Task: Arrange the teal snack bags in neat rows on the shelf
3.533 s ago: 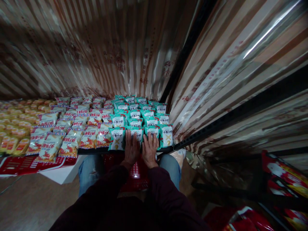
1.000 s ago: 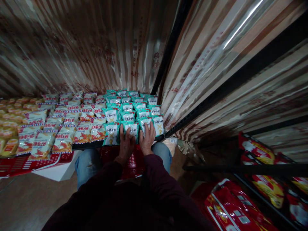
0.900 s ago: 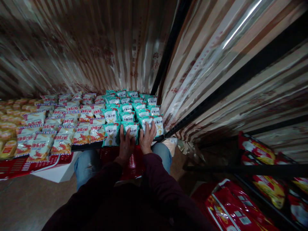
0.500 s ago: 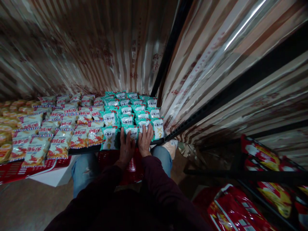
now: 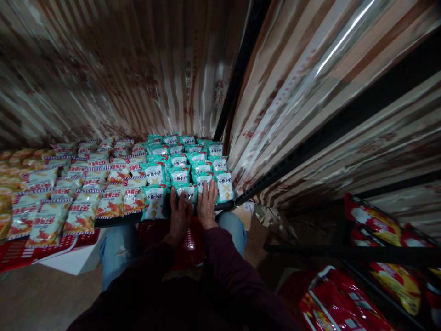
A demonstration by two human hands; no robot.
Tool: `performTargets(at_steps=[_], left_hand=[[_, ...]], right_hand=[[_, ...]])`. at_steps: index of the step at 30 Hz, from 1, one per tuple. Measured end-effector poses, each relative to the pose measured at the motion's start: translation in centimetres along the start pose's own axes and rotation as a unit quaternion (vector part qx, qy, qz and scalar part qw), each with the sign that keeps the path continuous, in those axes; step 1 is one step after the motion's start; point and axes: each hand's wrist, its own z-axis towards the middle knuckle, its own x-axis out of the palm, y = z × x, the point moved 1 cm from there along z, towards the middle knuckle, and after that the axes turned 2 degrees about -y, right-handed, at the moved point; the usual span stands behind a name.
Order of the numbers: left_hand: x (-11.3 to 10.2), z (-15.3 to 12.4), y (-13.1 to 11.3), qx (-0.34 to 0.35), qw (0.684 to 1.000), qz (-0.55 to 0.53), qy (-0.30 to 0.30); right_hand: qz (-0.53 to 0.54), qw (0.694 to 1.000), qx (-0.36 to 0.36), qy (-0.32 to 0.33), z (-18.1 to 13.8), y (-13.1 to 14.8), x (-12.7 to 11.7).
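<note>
Little has shifted since half a second ago: both hands are kept flat on the front row of teal packets. Left hand and right hand are laid open, fingers spread, nothing gripped. Red-striped packets are ranked alongside on the shelf.

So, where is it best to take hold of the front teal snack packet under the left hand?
Probably by its near bottom edge, coming from the shelf front. The teal snack packet lies flat, packed between neighbours, and only that edge at the shelf lip looks free beside the left hand.
</note>
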Motion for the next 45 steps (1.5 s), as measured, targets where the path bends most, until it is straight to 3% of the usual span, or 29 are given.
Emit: performTargets(at_steps=[14,18,26,37,42,45], left_hand=[[-0.3,0.3,-0.6,0.007,1.0,0.011,0.004],[-0.6,0.2,-0.7,0.002,1.0,0.004,0.004],[-1.4,-0.2,-0.9,-0.01,1.0,-0.005,-0.012],[-3.6,0.5,-1.8,-0.017,1.0,-0.02,-0.016],[-3.7,0.5,-1.3,-0.009,0.999,-0.039,-0.033],[-3.5,0.3,-0.7,-0.038,0.997,-0.056,-0.035]], right_hand=[[0.018,1.0,0.004,0.002,-1.7,-0.1,-1.4],[0.042,0.999,-0.014,-0.021,-1.9,0.5,-2.1],[0.113,0.992,-0.056,-0.009,-2.3,2.5,-3.4],[0.218,0.964,0.111,0.103,-3.2,4.2,-3.3],[0.268,0.943,0.181,0.081,-3.4,3.9,-2.4],[0.282,0.933,0.213,0.062,-3.4,3.6,-1.9]])
